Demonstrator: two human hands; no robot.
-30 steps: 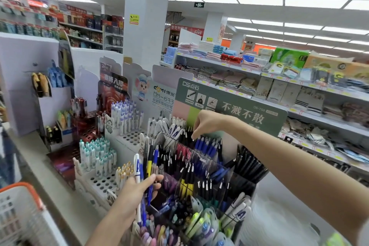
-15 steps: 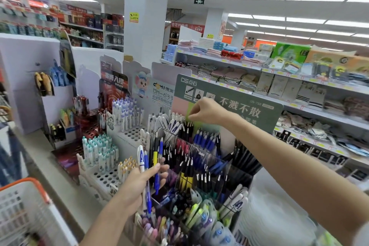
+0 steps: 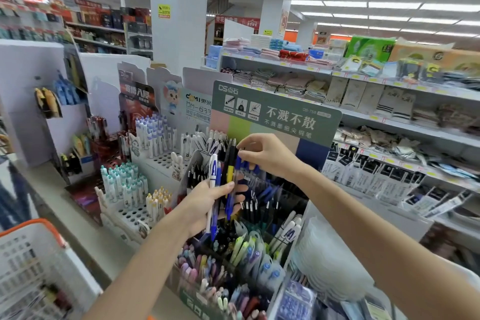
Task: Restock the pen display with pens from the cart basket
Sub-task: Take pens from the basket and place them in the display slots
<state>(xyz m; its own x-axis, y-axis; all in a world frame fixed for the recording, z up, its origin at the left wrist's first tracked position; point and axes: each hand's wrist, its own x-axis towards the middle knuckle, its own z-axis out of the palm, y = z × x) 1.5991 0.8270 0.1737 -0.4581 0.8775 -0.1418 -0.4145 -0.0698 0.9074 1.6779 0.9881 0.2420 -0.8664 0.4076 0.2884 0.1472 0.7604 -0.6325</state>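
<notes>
My left hand [image 3: 207,205] grips a bunch of pens [image 3: 220,179] upright in front of the pen display [image 3: 275,117]: one white, one yellow-banded, the others blue and black. My right hand [image 3: 265,156] has come down onto the bunch and pinches the top of a blue pen [image 3: 237,163] in it. The display's tiered compartments [image 3: 259,205] below hold several black, blue and pastel pens. The cart basket [image 3: 33,262], white with an orange rim, sits at the lower left.
White peg stands with teal-capped [image 3: 122,184] and blue-capped pens [image 3: 153,132] stand left of the display. A white pillar [image 3: 176,21] rises behind. Shelves of socks and towels [image 3: 363,96] run along the right. Stacked white plates [image 3: 327,260] sit at the display's right.
My right hand left the display's back row and moved down to the bunch, pinching a blue pen. My left hand raised the bunch higher.
</notes>
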